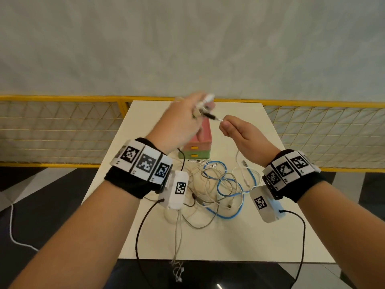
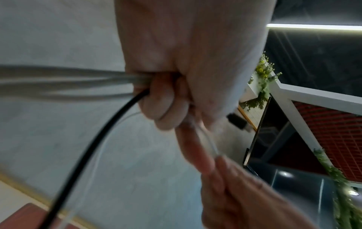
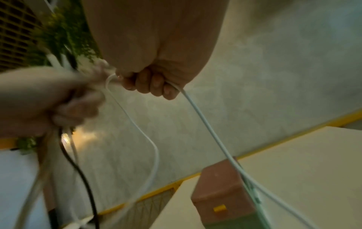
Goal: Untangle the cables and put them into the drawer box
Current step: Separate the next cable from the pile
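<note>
Raised over the table, my left hand point(image 1: 187, 119) grips a bunch of cable ends: white plugs point(image 1: 207, 100) stick out above the fist and a black plug point(image 1: 210, 116) points right. In the left wrist view a black cable point(image 2: 94, 147) and pale ones run out of the fist point(image 2: 166, 99). My right hand point(image 1: 231, 127) pinches a thin white cable point(image 3: 207, 125) just beside the black plug; it trails down toward the table. A tangle of blue, white and beige cables point(image 1: 218, 184) lies on the table. The pink-and-green drawer box point(image 1: 198, 147) stands behind it with both drawers shut.
The cream table point(image 1: 281, 236) is small; one beige cable point(image 1: 177, 247) hangs over its front edge. A yellow mesh railing point(image 1: 62, 130) runs behind and beside the table. Black leads run from both wrist cameras.
</note>
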A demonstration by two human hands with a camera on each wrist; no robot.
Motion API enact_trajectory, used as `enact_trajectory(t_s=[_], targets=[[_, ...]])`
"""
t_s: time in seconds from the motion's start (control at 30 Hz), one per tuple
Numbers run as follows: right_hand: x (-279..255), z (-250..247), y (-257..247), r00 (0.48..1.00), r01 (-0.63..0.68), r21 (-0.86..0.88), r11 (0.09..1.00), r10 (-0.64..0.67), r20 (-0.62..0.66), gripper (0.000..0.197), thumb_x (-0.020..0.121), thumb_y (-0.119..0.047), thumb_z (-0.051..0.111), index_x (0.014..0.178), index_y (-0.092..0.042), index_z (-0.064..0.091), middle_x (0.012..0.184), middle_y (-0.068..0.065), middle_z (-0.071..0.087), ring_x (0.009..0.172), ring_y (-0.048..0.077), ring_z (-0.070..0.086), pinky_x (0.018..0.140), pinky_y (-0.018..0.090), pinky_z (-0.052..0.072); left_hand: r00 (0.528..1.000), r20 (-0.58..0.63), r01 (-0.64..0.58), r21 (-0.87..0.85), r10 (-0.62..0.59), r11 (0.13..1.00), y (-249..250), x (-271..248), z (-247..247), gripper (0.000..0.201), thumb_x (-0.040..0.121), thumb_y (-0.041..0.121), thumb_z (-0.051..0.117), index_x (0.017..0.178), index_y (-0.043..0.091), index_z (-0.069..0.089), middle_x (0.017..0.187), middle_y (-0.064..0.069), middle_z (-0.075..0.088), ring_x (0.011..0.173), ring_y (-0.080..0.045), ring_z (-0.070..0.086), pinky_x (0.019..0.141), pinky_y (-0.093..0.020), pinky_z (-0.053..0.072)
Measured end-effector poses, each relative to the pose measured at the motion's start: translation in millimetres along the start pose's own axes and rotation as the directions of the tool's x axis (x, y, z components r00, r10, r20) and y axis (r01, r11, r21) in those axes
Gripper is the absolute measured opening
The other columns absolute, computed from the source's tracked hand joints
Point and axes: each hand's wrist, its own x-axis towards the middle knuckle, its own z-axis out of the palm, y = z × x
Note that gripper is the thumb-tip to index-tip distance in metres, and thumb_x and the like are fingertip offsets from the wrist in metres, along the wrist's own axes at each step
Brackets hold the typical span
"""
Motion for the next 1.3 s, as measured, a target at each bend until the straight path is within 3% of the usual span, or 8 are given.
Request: enact_trajectory(t_s=[0.13,0.4,0.6,0.73,0.8,0.93,1.13,1.3], targets=[[2,-12,-13,0.998,0.045,-0.006,0.999,-0.045,-0.037,0.027,0.103,-0.018,0.032,0.093,-0.006,0.054,0.07,-0.02,0.047,0.066,0.0,0.042,0.066,0.012,0.032,0.992,-0.1,0.065,-0.136,-0.079,0.989,-2,-2,6,0.027,0.098,0.009,0.052,0.093,0.032,0.065,0.059,0.011,0.055,0.047,-0.01,0.048,0.048,-0.023,0.04],[-28,-16,-32,0.977,-0.08,-0.074,0.994,0.093,0.191,0.02,0.1,-0.013,0.039,0.117,-0.014,0.05,0.076,-0.001,0.061,0.06,0.013,0.065,0.061,0.027,0.051,0.948,-0.286,0.018,-0.398,-0.142,0.917,7,-7,-17,0.014,0.094,0.003,0.053,0.1,0.016,0.058,0.08,0.004,0.061,0.036,-0.007,0.042,0.043,-0.017,0.035],[-62,-21,-78,0.752,-0.152,-0.212,0.965,0.252,0.609,0.019,0.094,-0.034,0.053,0.101,-0.021,0.065,0.078,-0.007,0.073,0.068,0.008,0.07,0.061,0.015,0.052,0.98,-0.066,0.129,-0.501,-0.187,0.856,17,-23,-25,0.053,0.104,0.038,0.038,0.076,0.012,0.074,0.043,-0.006,0.051,0.036,-0.015,0.028,0.038,-0.02,0.022],[-62,-22,-86,0.935,-0.039,-0.344,0.938,0.156,0.319,0.038,0.093,-0.049,0.042,0.091,-0.019,0.065,0.077,-0.006,0.068,0.07,0.007,0.062,0.07,0.027,0.05,0.984,0.171,0.137,-0.523,-0.054,0.841,40,-40,-15,0.058,0.105,0.042,0.027,0.094,0.016,0.078,0.096,-0.006,0.076,0.081,-0.017,0.067,0.075,-0.031,0.049],[-62,-15,-89,0.974,-0.051,-0.229,0.972,0.099,0.203,0.044,0.093,-0.05,0.038,0.106,-0.015,0.06,0.099,0.0,0.065,0.088,0.011,0.06,0.08,0.03,0.049,0.973,0.23,0.123,-0.432,-0.023,0.893,52,-51,-11,0.053,0.104,0.046,0.025,0.111,0.028,0.074,0.124,0.01,0.067,0.117,-0.002,0.058,0.094,-0.019,0.046],[-69,4,-97,0.976,-0.077,0.175,0.981,0.039,0.215,0.033,0.101,-0.024,0.036,0.118,0.002,0.047,0.109,0.018,0.061,0.102,0.021,0.061,0.09,0.027,0.05,0.918,0.396,0.123,-0.285,0.0,0.951,71,-62,0,0.05,0.102,0.049,0.019,0.124,0.042,0.064,0.138,0.03,0.05,0.122,0.011,0.046,0.078,-0.005,0.044],[-86,25,-104,0.958,-0.28,0.525,0.804,0.202,0.201,0.015,0.104,-0.016,0.026,0.093,-0.016,0.037,0.062,0.001,0.036,0.046,0.015,0.029,0.04,0.028,0.035,0.938,0.343,0.157,-0.306,-0.045,0.939,65,-64,14,0.036,0.101,0.044,0.039,0.114,0.032,0.071,0.114,0.014,0.07,0.099,0.004,0.062,0.072,-0.01,0.045],[-91,26,-99,0.943,-0.331,0.628,0.705,0.262,0.204,0.014,0.104,-0.019,0.029,0.096,-0.009,0.036,0.059,0.003,0.03,0.044,0.015,0.025,0.041,0.022,0.023,0.985,0.17,0.097,-0.586,0.005,0.804,63,-69,25,0.019,0.103,0.022,0.043,0.107,0.011,0.059,0.061,-0.005,0.043,0.08,-0.018,0.068,0.054,-0.013,0.045]])
